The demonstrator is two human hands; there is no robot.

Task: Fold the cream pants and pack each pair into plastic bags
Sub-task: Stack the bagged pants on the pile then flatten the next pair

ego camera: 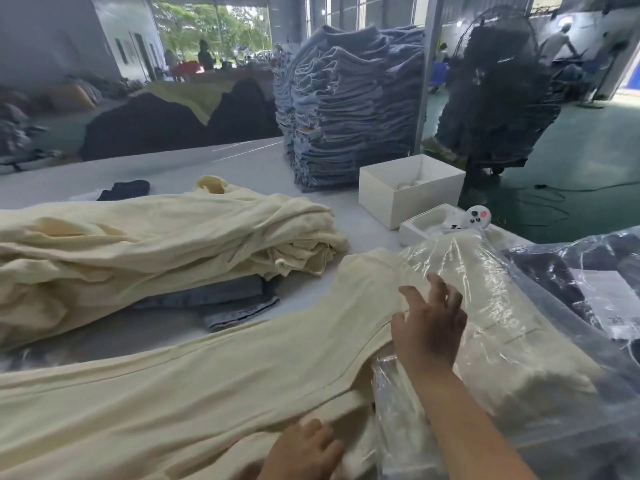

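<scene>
Cream pants (214, 386) lay stretched flat across the white table (221, 161), the legs running off to my left and the waist end lying against a clear plastic bag (502, 299) that already held a folded cream pair. From my remote seat I saw a long seam running down the fabric, which was pale, soft and lightly creased. My right hand (429, 327) hovered over the spot where the waist met the bag, palm down, fingers spread and relaxed, gripping nothing; whether the fingertips touched the plastic I could not tell. My left hand (304, 452) rested low at the near edge of the cloth, fingers loosely bent on the fabric; I could not tell if it pinched a fold. Behind the flat pair sat a heap of unfolded cream pants (156, 244) on top of some denim (207, 292). Farther back stood a tall stack of folded jeans (346, 98) and, beside it, a white box (408, 192).
</scene>
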